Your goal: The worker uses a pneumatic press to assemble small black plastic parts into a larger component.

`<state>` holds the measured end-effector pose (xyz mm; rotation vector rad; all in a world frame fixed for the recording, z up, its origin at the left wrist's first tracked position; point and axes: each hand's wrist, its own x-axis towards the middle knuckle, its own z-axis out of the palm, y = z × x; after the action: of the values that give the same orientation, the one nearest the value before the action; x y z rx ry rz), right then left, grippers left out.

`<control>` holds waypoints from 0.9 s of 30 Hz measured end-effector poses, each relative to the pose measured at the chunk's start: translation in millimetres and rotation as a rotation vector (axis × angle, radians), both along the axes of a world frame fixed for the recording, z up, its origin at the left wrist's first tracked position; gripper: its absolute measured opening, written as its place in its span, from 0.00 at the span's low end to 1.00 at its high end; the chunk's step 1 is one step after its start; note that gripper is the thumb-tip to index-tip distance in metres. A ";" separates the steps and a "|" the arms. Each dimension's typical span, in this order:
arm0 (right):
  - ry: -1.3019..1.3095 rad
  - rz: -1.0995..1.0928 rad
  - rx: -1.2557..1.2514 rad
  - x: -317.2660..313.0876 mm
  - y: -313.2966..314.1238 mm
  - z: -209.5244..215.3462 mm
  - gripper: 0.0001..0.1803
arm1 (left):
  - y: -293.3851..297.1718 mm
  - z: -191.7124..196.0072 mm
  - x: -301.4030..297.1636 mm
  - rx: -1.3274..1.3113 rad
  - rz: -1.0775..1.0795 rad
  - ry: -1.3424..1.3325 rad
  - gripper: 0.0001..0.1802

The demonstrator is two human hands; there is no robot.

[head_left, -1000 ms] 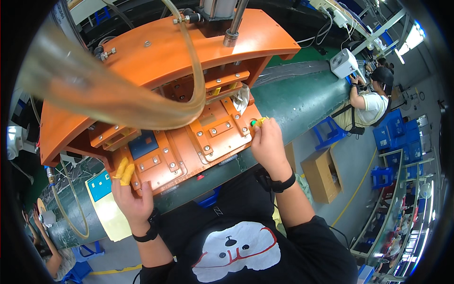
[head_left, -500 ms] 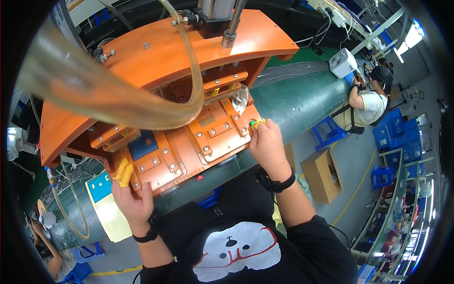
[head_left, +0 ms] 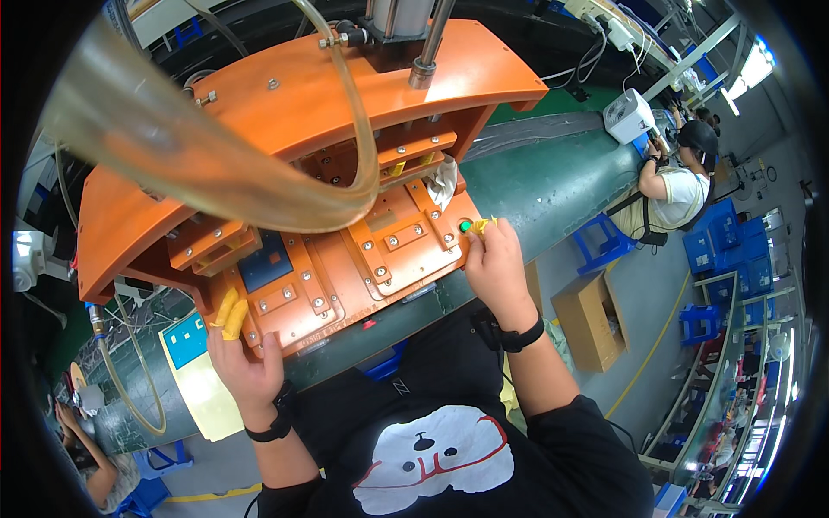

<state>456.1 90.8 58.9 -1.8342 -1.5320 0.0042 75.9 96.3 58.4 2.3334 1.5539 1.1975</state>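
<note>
An orange press (head_left: 414,95) stands before me, with screwed-down blocks and a dark blue square piece (head_left: 265,269) on its base. At the base's front left corner my left hand (head_left: 245,367) rests open, yellow finger cots on its stretched fingers and its thumb by the front edge. My right hand (head_left: 501,276) is at the front right corner, its fingers curled together, with yellow cots at the tips. Just left of those fingertips a green button (head_left: 465,227) is uncovered. No held thing shows in either hand. A thick clear hose (head_left: 216,173) hides part of the press.
Left of the press, a teal sheet (head_left: 186,340) lies on yellow paper (head_left: 211,401). A whitish cloth (head_left: 442,181) is tucked at the press's right side. Further right are a cardboard box (head_left: 591,319), a blue stool (head_left: 596,242) and a co-worker (head_left: 673,186) by a white fan (head_left: 628,116).
My right hand has drawn slightly right, off the green button, which now shows whole. My left hand stays at the same corner. The whole view has shifted a little.
</note>
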 end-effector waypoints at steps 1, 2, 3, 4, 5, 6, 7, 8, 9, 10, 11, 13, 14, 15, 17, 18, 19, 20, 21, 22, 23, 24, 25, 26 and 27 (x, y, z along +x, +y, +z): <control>-0.039 0.010 -0.021 -0.5 -0.5 2.6 0.03 | -0.3 0.1 -0.1 -0.003 0.002 -0.001 0.25; -0.079 0.017 -0.041 -0.7 -1.2 4.3 0.02 | 0.0 -0.1 0.0 -0.002 -0.001 -0.002 0.25; -0.080 0.015 -0.040 -1.0 -1.6 4.7 0.02 | 0.1 -0.3 0.0 0.002 -0.003 0.000 0.25; -0.111 0.025 -0.037 -1.7 -1.8 5.0 0.02 | 0.3 -0.6 0.1 0.007 -0.006 0.002 0.25; -0.141 0.036 -0.033 -2.2 -1.3 5.3 0.02 | 0.3 -0.3 0.3 0.008 -0.007 0.001 0.25; -0.141 0.036 -0.032 -2.6 -0.4 4.8 0.02 | 0.3 0.3 0.4 0.007 -0.009 -0.005 0.25; -0.154 0.039 -0.033 -3.0 1.0 3.2 0.02 | 0.5 0.7 0.6 0.006 -0.012 -0.011 0.25; -0.168 0.040 -0.037 -3.4 0.7 1.8 0.02 | -0.1 1.3 1.1 0.005 -0.014 -0.013 0.25; -0.169 0.039 -0.038 -3.9 1.5 0.4 0.02 | -0.3 1.9 1.7 0.003 -0.006 -0.016 0.25; -0.196 0.029 -0.052 -4.4 3.2 -1.2 0.02 | -0.8 2.2 2.1 0.001 0.002 -0.018 0.25; -0.223 0.018 -0.062 -4.0 5.6 -2.6 0.03 | 0.0 1.8 1.8 0.003 0.000 -0.020 0.25; -0.205 0.001 -0.042 -1.8 5.8 -7.0 0.03 | 1.3 0.5 0.5 0.001 -0.008 -0.015 0.25; -0.183 -0.009 -0.024 -3.7 6.2 -6.6 0.03 | 0.8 0.3 0.2 0.000 -0.006 -0.014 0.25; -0.181 -0.007 -0.025 -5.2 6.1 -4.6 0.03 | 0.5 0.1 0.1 0.006 -0.003 -0.007 0.25; 0.110 0.005 -0.015 -9.3 3.9 3.9 0.01 | -0.3 -0.1 -0.2 0.010 -0.002 0.003 0.25; 0.112 0.003 -0.017 -10.3 1.0 5.8 0.01 | -0.8 -0.1 -0.2 0.001 0.002 -0.002 0.25; 0.152 0.001 -0.007 -10.6 -3.7 6.9 0.02 | -1.2 -0.3 -0.4 -0.007 0.006 -0.007 0.25; 0.193 0.000 0.005 -9.0 -7.1 7.6 0.03 | -0.4 0.0 0.2 -0.007 0.005 -0.004 0.25; 0.195 -0.002 0.006 -5.7 -9.8 4.1 0.03 | 0.4 0.0 0.8 -0.009 -0.002 -0.010 0.25; 0.420 0.001 0.011 -0.9 -12.6 -2.0 0.05 | 1.2 0.0 1.6 -0.010 -0.010 -0.015 0.25; 0.645 0.003 0.016 3.0 -15.9 -4.6 0.07 | 0.8 -1.1 1.1 -0.013 -0.015 -0.011 0.25; 0.886 0.029 -0.023 8.3 -19.8 -4.9 0.09 | 0.1 -2.6 -0.4 -0.010 -0.009 -0.003 0.25; 0.891 0.022 -0.023 12.3 -22.8 -4.7 0.09 | -0.7 -3.9 -1.8 -0.008 -0.004 0.005 0.26; 1.042 0.059 -0.024 16.1 -25.5 -2.2 0.09 | -0.7 -4.9 -2.0 -0.012 -0.014 0.009 0.26; 1.193 0.096 -0.024 19.5 -28.6 0.0 0.09 | -0.8 -5.5 -2.3 -0.016 -0.014 -0.010 0.26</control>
<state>475.7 62.2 58.9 -1.2964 -0.7296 0.9744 73.6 95.5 53.0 2.3216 1.5353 1.1874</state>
